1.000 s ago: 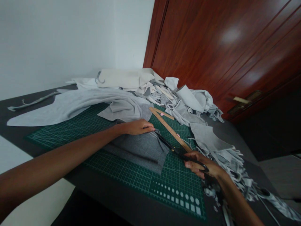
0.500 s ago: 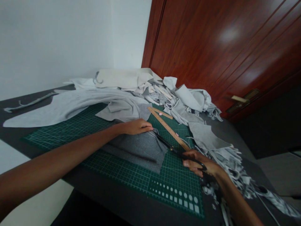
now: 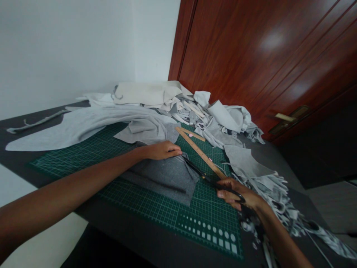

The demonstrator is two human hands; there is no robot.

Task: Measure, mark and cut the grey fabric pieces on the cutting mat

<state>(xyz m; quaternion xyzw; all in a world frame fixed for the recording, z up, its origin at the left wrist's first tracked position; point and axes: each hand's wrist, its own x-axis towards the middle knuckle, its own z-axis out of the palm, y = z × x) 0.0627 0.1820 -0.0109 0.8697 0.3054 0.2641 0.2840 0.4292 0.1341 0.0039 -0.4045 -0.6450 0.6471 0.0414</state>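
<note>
A dark grey piece of fabric (image 3: 164,176) lies on the green cutting mat (image 3: 156,212). My left hand (image 3: 166,150) pinches its upper edge with thumb and fingers closed. Black-handled scissors (image 3: 205,176) are in my right hand (image 3: 237,193), whose fingers wrap round the handles. Their blades point up and left along the fabric's edge and reach close to my left fingertips. Just beyond the scissors a wooden ruler (image 3: 199,152) lies slantwise on the mat, with a shorter wooden piece (image 3: 196,135) meeting its far end.
Light grey cloth (image 3: 83,123) stretches over the mat's far left, beside a folded grey piece (image 3: 142,130). Cream fabric (image 3: 147,93) and a heap of scraps (image 3: 195,111) line the back. More cut scraps (image 3: 267,190) cover the right side. A wooden door (image 3: 237,56) stands behind.
Hardly anything differs. Both hands, the scissors and the grey fabric keep their places, and the whole view has shifted very slightly.
</note>
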